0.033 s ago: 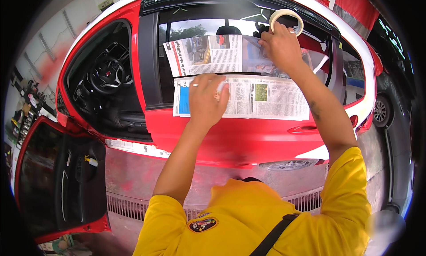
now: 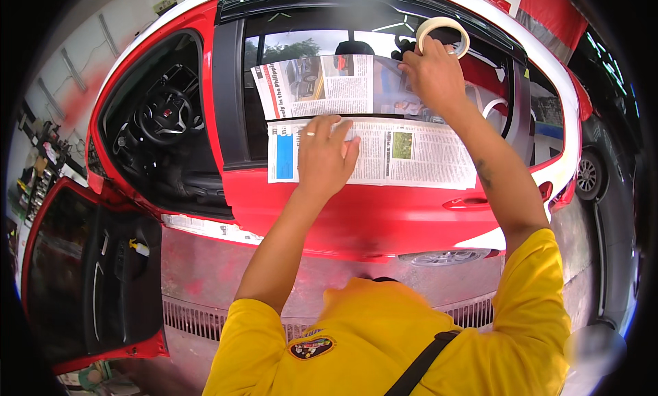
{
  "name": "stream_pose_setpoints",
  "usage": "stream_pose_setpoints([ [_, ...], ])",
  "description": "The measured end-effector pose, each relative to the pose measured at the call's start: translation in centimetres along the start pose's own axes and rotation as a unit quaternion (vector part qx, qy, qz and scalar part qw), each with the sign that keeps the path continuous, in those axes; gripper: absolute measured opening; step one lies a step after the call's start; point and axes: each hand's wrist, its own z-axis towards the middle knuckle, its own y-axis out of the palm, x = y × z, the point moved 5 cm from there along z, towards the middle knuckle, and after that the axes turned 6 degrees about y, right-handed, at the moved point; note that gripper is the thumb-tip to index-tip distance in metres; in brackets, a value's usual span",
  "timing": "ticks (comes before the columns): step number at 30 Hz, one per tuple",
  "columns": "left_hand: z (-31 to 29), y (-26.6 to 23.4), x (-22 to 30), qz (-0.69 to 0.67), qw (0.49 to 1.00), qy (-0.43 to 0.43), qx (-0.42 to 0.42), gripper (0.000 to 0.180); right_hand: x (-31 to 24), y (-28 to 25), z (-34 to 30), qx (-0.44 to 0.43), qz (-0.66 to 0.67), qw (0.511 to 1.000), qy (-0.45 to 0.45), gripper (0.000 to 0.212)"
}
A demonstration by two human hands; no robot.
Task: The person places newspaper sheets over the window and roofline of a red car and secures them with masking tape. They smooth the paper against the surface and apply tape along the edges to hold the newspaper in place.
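Observation:
A printed newspaper sheet (image 2: 432,152) lies along the top of the red rear door, below the window. My left hand (image 2: 325,156) rests on its left part, fingers apart. Above it, across a dark strip, another newspaper piece (image 2: 308,87) covers the lower left of the rear window (image 2: 308,43). To its right, faint pictures show on the glass; I cannot tell whether they are paper or reflection. My right hand (image 2: 435,74) grips a roll of cream masking tape (image 2: 423,32) in front of the window. Whether a strip runs off the roll is not visible.
The red and white car's front doorway shows a steering wheel (image 2: 164,115). A detached-looking door panel (image 2: 103,272) stands at lower left. A floor grate (image 2: 195,320) runs behind me. A dark car (image 2: 610,211) is at right, cluttered shelving (image 2: 41,170) at far left.
My left hand has shifted slightly right on the newspaper, uncovering more of its blue block. My right hand and the masking tape have hardly moved.

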Motion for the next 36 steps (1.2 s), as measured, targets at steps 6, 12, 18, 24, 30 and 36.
stream_pose_setpoints([
  [6, -2.1, 8.3, 1.5, 0.083, 0.989, 0.047, -0.113, 0.071, 1.3, 1.5, -1.1, 0.106, 0.055, 0.993, -0.024, 0.016],
  [12, -2.9, 12.1, 1.1, 0.195, 0.975, -0.002, -0.11, 0.07, -2.3, 1.1, -9.3, 0.168, 0.187, 0.967, 0.051, 0.033],
  [18, -2.9, 14.5, 0.9, 0.25, 0.963, -0.024, -0.095, 0.068, 0.0, 4.3, -17.6, -0.006, 0.096, 0.988, 0.122, 0.064],
  [24, -3.1, 15.5, 2.1, 0.234, 0.97, -0.003, -0.071, 0.091, 9.1, 2.5, -22.1, -0.045, 0.001, 0.991, 0.129, 0.066],
  [30, -2.5, 17.8, 3.7, 0.101, 0.99, -0.043, -0.092, 0.107, 14.0, 1.0, -24.3, -0.065, -0.043, 0.982, 0.172, 0.059],
  [36, -2.7, 14.3, 0.8, 0.098, 0.99, 0.064, -0.079, 0.086, 7.8, 0.9, -24.2, -0.033, 0.041, 0.974, 0.219, 0.062],
])
